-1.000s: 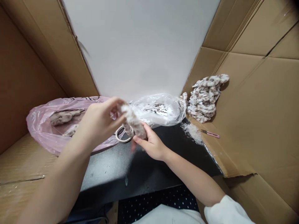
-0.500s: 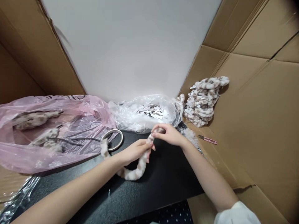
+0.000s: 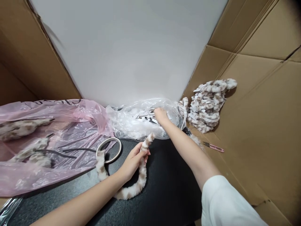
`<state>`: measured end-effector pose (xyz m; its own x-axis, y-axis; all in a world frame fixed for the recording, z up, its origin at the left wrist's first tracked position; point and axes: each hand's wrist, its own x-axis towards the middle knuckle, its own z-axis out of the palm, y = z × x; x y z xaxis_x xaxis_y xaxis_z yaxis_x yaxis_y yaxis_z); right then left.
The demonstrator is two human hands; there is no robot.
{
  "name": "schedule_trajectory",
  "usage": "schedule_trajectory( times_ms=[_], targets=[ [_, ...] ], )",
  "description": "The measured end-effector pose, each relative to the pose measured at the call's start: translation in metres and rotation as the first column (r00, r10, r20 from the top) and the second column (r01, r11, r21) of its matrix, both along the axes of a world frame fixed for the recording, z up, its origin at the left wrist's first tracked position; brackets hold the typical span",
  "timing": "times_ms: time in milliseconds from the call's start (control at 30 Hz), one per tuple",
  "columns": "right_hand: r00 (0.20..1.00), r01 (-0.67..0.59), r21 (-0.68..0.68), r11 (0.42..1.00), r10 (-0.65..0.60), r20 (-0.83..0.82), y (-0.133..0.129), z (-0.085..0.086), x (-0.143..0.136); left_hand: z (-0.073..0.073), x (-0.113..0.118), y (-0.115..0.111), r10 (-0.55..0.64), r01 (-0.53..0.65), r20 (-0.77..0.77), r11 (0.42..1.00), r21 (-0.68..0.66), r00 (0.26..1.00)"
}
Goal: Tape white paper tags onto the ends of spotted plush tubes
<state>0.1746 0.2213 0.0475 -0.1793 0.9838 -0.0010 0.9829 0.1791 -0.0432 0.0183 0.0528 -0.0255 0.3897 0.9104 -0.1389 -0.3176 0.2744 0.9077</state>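
My left hand [image 3: 137, 158] is closed around a long furry strip [image 3: 131, 191], white with brown spots, near its upper end. The strip curves below the hand and passes behind my left forearm, and its other end lies by a roll of tape [image 3: 119, 147]. My right hand [image 3: 161, 115] reaches into a clear plastic bag [image 3: 127, 125], at the right edge of a heap of flat white pieces [image 3: 148, 115]. Its fingers are bent down and mostly hidden, so what they hold, if anything, does not show.
A pink plastic bag [image 3: 94, 108] on the left holds furry pieces and dark rods. Furry strips [image 3: 207, 106] are piled at the right beside a cardboard wall [image 3: 263, 125]. Pink-handled snips [image 3: 216, 147] lie on the cardboard near the black table [image 3: 174, 188].
My right hand has left the furry strip and moved up and forward into the clear bag. My left hand still holds the strip, now lower and further left in view.
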Motion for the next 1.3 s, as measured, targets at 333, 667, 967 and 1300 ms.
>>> schedule_trajectory(
  times_ms=[333,667,967,1300],
  targets=[
    [0.748,0.177,0.463,0.868,0.188,-0.637,-0.106,0.014,0.035,0.002,0.0,-0.004,-0.021,0.029,-0.109,0.997,0.074,0.994],
    [0.098,0.252,-0.008,0.968,-0.033,-0.995,-0.187,-0.046,0.02,0.004,0.001,-0.009,-0.004,0.055,-0.287,0.984,0.172,0.958],
    [0.323,0.309,0.251,0.917,0.148,-0.935,-0.195,-0.053,0.015,0.005,0.0,-0.011,0.111,-0.044,-0.354,0.981,0.191,0.929],
    [0.189,0.199,0.231,0.952,0.194,-0.963,-0.202,-0.058,0.007,0.006,-0.001,-0.012,0.139,-0.021,-0.427,0.963,0.269,0.894]
  ],
)
